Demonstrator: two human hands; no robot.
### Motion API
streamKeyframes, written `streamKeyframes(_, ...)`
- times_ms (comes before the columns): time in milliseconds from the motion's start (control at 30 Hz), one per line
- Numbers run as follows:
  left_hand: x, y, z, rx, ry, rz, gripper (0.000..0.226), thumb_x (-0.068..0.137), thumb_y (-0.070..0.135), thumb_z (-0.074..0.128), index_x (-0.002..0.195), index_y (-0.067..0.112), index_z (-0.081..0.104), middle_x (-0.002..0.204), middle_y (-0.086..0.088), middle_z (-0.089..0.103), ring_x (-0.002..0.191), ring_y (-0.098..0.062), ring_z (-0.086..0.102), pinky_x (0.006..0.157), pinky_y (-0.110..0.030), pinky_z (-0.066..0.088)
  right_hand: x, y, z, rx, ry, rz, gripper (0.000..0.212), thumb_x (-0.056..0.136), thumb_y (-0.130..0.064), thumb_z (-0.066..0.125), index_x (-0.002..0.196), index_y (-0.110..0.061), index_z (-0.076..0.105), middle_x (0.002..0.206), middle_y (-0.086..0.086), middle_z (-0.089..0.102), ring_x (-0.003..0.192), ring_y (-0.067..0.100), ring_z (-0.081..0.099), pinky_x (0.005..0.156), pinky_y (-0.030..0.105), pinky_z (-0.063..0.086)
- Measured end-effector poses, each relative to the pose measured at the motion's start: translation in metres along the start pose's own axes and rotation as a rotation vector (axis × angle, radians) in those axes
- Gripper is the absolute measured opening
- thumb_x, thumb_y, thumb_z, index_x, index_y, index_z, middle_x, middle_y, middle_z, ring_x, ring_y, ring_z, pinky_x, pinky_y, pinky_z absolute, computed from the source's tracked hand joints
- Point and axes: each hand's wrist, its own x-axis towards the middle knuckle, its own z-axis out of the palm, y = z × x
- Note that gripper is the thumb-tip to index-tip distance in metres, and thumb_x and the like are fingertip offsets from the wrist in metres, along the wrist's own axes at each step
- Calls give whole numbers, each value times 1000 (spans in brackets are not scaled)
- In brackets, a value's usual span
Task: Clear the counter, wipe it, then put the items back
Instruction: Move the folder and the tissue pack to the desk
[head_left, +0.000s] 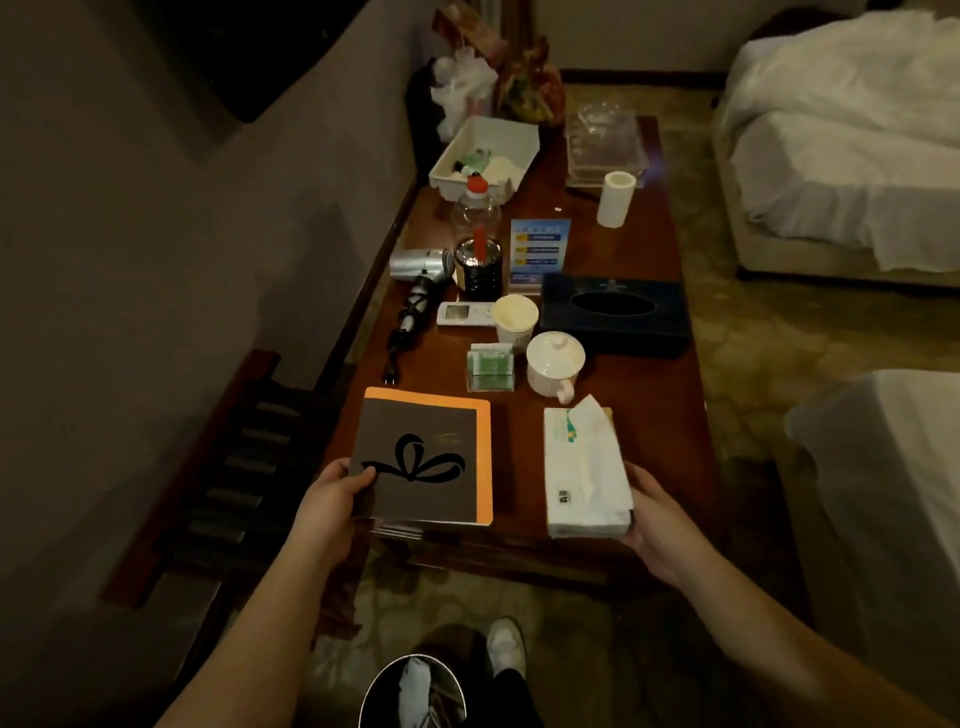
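Note:
A long dark wooden counter (644, 395) runs away from me. At its near left lies a brown booklet with a black bow print (421, 457) on an orange folder (484, 457); my left hand (332, 493) grips the booklet's near left corner. At the near right lies a white tissue pack (582, 473), and my right hand (654, 514) holds its near right end. Behind them stand a lidded white cup (553, 366), a paper cup (514, 317), a green packet (490, 366), a white remote (465, 313) and a dark tissue box (615, 314).
Further back are a hair dryer (421, 265) with its cord, a clear bottle (475, 208), a dark jar (478, 267), a blue sign card (537, 249), a white roll (615, 198), a white tray (485, 156) and a clear tray (605, 145). Beds (852, 145) stand to the right, a bin (413, 691) by my feet.

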Motion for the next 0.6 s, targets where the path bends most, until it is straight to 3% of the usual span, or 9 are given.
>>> streamKeyframes(267,71,2,-16,113,41,-49,19,92,16,59,110,18,60,112,-15,66,102,-35,65,89,-56,52,57,10,62,-84,-50,37,71,86,-26,67,146,-25,29,123,4,61,105,21,63,92,47,52)
streamKeyframes(433,90,-1,-27,138,76,-40,17,93,14,59,110,16,61,105,-13,68,95,-31,67,77,-45,55,75,16,82,-176,-30,21,83,75,-38,76,144,-31,31,132,3,56,109,21,62,93,48,52)
streamKeyframes(600,102,-5,-30,402,200,89,37,92,22,62,127,13,55,114,-10,64,97,-25,63,84,-41,54,82,20,89,-289,9,-8,84,74,-50,75,143,-32,32,133,0,56,111,20,61,93,49,51)
